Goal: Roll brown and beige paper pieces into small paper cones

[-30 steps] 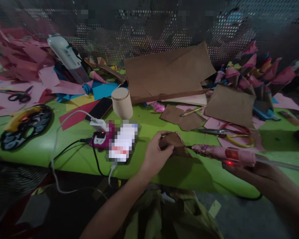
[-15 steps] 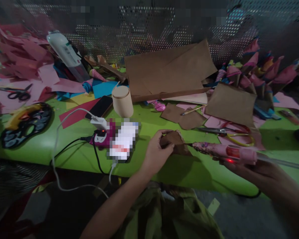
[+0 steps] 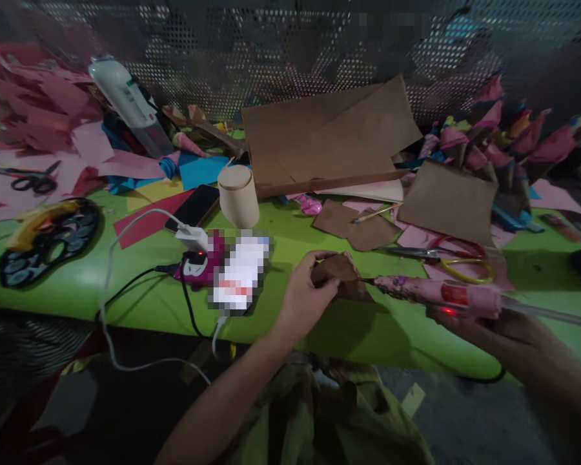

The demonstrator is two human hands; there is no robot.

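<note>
My left hand (image 3: 307, 294) pinches a small piece of brown paper (image 3: 343, 274) between thumb and fingers, above the green bench top (image 3: 271, 320). A pale, uneven line runs along the paper's right-hand edge. My right hand (image 3: 503, 329) is wrapped round a pink hot glue gun (image 3: 445, 294) with a small red light glowing on its underside. A clear glue stick (image 3: 547, 313) sticks out of its back end. The gun's dark nozzle points left and meets the paper's edge, or nearly so; I cannot tell whether they touch.
Scissors (image 3: 465, 265) lie behind the glue gun, beside a pencil (image 3: 375, 213) on brown scraps. Left of my hands are a lit phone (image 3: 242, 274), a purple power strip (image 3: 193, 268) with cables, and a roll of cream tape (image 3: 239, 197). Large brown sheets (image 3: 324, 142) stand behind.
Almost nothing differs. Both hands keep their places, with the nozzle still at the paper's edge; the view has shifted very slightly.
</note>
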